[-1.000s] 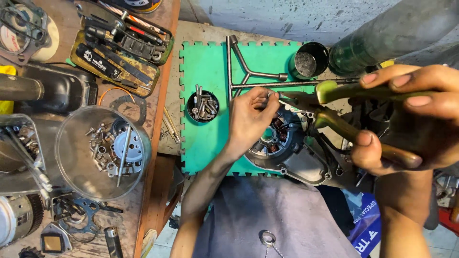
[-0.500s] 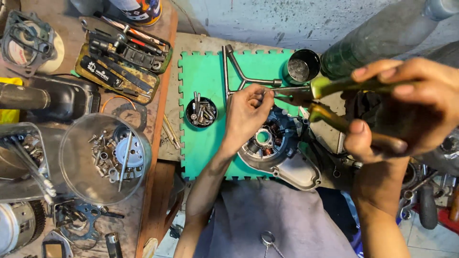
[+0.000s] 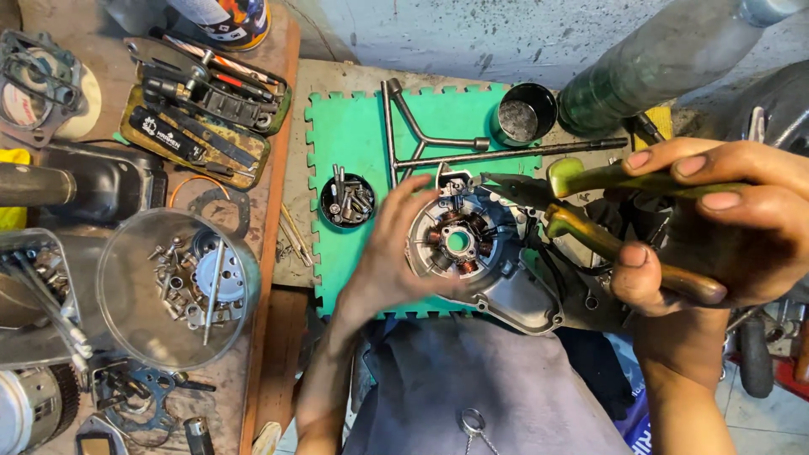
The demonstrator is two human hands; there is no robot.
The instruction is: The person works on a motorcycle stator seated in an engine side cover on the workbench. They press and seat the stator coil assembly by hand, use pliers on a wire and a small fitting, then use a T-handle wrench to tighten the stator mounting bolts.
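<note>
Left hand (image 3: pixel 392 253) open, fingers spread against stator cover (image 3: pixel 472 253) at green mat's (image 3: pixel 354 143) front edge. Right hand (image 3: pixel 716 227) clamped on pliers (image 3: pixel 590 202), tips near cover's top. Steady cover; guide tips squarely.

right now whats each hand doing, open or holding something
Left hand: open, fingers spread, resting against the stator cover; it grips nothing.
Right hand: closed around the handles of the pliers, whose tips point at the stator cover.
</note>
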